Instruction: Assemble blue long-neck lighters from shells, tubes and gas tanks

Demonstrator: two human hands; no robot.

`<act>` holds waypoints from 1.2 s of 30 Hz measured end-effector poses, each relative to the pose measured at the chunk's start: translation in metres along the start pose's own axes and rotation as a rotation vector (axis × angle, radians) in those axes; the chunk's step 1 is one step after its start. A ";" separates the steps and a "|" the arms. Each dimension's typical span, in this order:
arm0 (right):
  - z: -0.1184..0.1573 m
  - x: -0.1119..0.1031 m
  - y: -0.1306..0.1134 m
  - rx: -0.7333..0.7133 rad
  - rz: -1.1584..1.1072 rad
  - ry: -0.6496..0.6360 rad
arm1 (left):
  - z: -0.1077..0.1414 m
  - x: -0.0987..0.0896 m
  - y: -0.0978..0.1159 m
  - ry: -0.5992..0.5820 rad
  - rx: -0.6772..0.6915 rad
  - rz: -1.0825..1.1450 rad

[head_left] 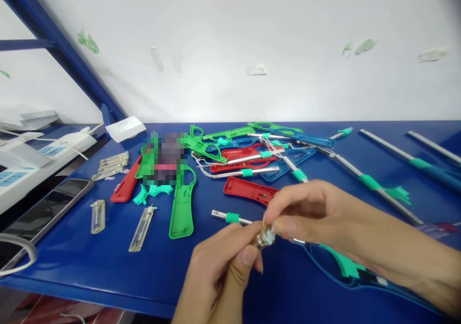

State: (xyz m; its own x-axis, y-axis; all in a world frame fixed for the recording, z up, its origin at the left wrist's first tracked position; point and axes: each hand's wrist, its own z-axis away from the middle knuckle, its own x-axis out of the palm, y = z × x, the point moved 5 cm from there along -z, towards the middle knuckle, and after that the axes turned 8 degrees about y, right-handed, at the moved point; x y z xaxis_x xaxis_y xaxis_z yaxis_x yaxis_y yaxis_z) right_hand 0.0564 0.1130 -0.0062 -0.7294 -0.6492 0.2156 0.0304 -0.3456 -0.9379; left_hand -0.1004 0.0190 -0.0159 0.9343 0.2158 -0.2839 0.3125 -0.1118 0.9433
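Observation:
A small clear lighter fuel tank (265, 238) with a whitish fitting at its end is pinched between the thumb and fingers of my left hand (225, 261). My right hand (317, 213) closes thumb and forefinger on that fitting end; the fingers cover most of the tank. Behind my hands lies a metal lighter tube (223, 215) with a teal clip. A red handle half (248, 189) rests just beyond my right hand. Two more clear fuel tanks, one upright-lying (98, 217) and one slanted (142, 229), lie left of a green handle half (182, 211).
Mixed green, red and blue handle halves and metal tubes (259, 156) with white wires pile up at the back. Several fuel tanks (111, 165), a phone (46, 213) and white power strips (46, 155) sit left. A blue handle (334, 266) lies under my right forearm.

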 end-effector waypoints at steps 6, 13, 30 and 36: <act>-0.001 -0.004 0.003 -0.020 0.021 -0.012 | -0.001 -0.001 -0.001 -0.030 -0.052 0.090; -0.007 0.009 0.003 -0.080 -0.104 -0.123 | -0.003 0.005 0.008 -0.048 -0.069 0.214; -0.004 0.009 -0.005 -0.211 0.009 0.097 | 0.005 0.010 -0.013 -0.266 -0.305 0.530; 0.002 0.006 -0.012 -0.313 0.157 0.205 | 0.003 0.011 -0.017 -0.232 -0.310 0.611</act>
State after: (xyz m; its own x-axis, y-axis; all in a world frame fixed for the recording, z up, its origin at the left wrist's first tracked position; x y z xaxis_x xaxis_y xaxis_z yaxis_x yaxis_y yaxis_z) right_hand 0.0531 0.1124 0.0071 -0.8546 -0.5182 0.0343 -0.0341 -0.0099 -0.9994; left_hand -0.0951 0.0200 -0.0355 0.9495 -0.0131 0.3135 -0.3087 0.1412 0.9406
